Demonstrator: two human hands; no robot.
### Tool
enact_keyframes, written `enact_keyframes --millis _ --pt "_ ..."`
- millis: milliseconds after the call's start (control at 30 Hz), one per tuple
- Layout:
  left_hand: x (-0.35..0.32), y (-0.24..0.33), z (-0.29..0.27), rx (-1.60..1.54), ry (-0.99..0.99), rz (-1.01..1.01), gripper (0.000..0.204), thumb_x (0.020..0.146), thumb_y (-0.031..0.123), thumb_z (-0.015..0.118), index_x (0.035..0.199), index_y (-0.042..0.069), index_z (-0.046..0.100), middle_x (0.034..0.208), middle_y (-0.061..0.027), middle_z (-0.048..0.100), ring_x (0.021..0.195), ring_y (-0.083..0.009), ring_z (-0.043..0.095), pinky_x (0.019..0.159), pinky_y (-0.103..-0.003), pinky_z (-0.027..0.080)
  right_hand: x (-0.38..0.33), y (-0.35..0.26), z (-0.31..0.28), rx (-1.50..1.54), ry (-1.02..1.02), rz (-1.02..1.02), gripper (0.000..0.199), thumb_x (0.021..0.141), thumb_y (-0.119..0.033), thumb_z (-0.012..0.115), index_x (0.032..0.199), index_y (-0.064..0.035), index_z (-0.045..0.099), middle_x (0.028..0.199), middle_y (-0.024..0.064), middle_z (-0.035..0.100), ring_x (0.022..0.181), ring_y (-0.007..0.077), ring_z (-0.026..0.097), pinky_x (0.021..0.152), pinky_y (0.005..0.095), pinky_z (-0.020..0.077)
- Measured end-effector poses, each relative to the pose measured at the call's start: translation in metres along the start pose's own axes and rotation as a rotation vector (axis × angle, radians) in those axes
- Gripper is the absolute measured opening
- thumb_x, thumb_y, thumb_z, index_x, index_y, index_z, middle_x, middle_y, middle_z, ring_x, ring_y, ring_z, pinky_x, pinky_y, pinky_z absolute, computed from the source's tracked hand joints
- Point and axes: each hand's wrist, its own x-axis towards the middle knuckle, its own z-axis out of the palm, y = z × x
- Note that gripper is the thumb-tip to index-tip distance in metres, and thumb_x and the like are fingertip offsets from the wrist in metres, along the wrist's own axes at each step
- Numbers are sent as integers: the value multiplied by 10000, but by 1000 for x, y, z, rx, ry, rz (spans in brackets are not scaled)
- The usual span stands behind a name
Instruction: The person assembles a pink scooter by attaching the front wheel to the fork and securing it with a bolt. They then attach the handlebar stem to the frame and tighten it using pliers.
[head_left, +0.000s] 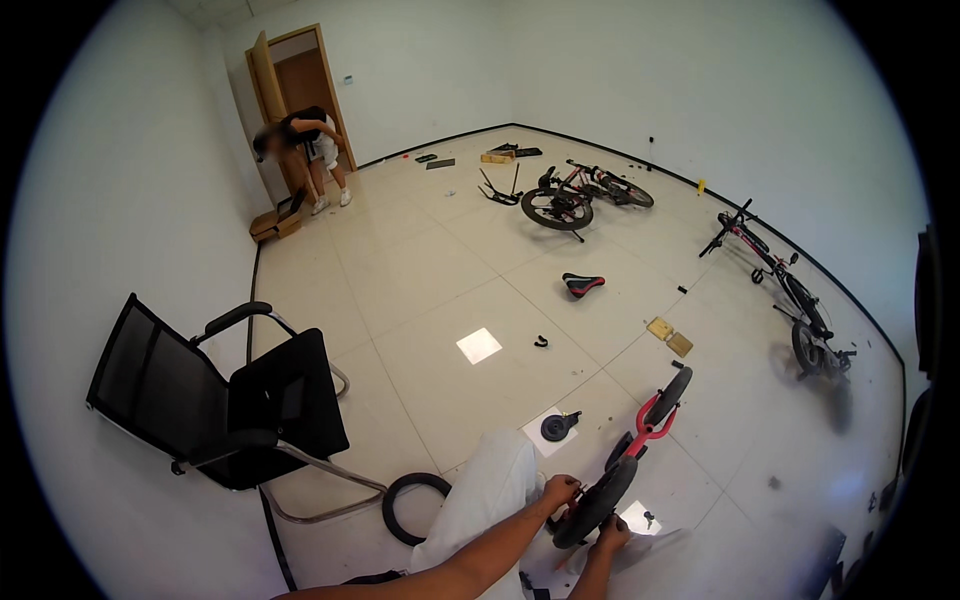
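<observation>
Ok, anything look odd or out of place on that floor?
Yes. The black and red saddle lies loose on the floor, attached to nothing. A black tire lies near the chair with no rim inside. No clear spill or damage shows, though detail is small.

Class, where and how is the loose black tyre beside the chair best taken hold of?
Probably by the far edge, from above, hooking into the open middle: the tyre is a ring, seemingly lying flat, and that stretch is clear of the chair leg at left and the trouser leg at right.
</observation>
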Motion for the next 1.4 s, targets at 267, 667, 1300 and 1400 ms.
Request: enact_keyframes --millis 267,667,1300,1400 --pt "-12 16 -5 106 -46 -5 231 774 256 656 849 50 725 662 -70 675 568 -155 643 618 -268 505 6 5 1 75 11 22 176 818 -80 565 893 68 623 770 110 642 617 173 604 553 272 508" --pt "-17 17 -3 -23 13 -111 195 738 205 707 848 45 728 738 -70 697 673 -148 659 672 -267 507 1 2 -3 56 24 -13 173 797 -99 573 836 58 635 712 94 622 586 153 562 537 272 461" --pt "-13 21 -4 -298 -77 -245 200 816 172 642 883 -16 655 829 -82 637 736 -174 583 649 -311 470 -4 -14 -5 37 25 31 180 836 -118 623 892 50 654 715 73 645 600 125 580 563 259 471" --pt "-10 13 -7 -419 -101 -240 185 797 125 662 893 -33 653 826 -87 639 709 -169 586 638 -274 469 -6 -15 -3 30 33 21 165 838 -124 624 866 35 661 696 70 646 589 121 582 564 261 472"
